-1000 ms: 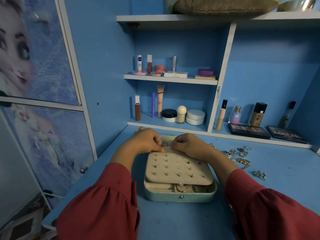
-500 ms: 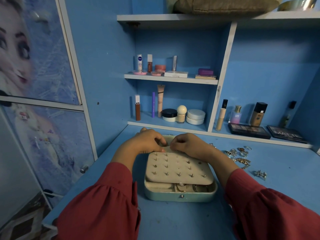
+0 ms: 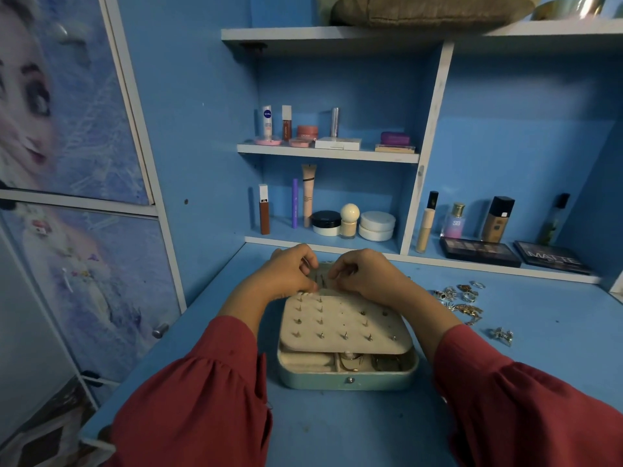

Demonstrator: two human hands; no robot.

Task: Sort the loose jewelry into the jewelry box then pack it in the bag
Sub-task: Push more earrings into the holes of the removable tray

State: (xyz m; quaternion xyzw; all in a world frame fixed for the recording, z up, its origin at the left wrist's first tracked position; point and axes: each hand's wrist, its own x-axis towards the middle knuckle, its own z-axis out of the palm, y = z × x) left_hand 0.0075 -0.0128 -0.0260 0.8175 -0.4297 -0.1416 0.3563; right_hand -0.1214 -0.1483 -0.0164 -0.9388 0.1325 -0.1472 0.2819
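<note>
Jewelry box [image 3: 347, 377], rounded teal shell, cream studded panel [image 3: 344, 326], both hands [image 3: 323, 276] pinching its far edge

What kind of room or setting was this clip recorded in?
Most likely a bedroom vanity or dressing desk at home. Blue painted shelves hold lipsticks, foundation bottles and round cream jars, black eyeshadow palettes lie along the back, and a cartoon-princess wardrobe door stands alongside.

Pale teal oblong jewelry box [image 3: 347, 380], cream earring panel [image 3: 344, 326] dotted with silver and gold studs. Plain blue painted tabletop [image 3: 337, 429]. Dark red gathered sleeves [image 3: 202, 399]. Silver and gold loose jewelry [image 3: 462, 299]. Pale blue cupboard door [image 3: 77, 271] with frosty cartoon print.
</note>
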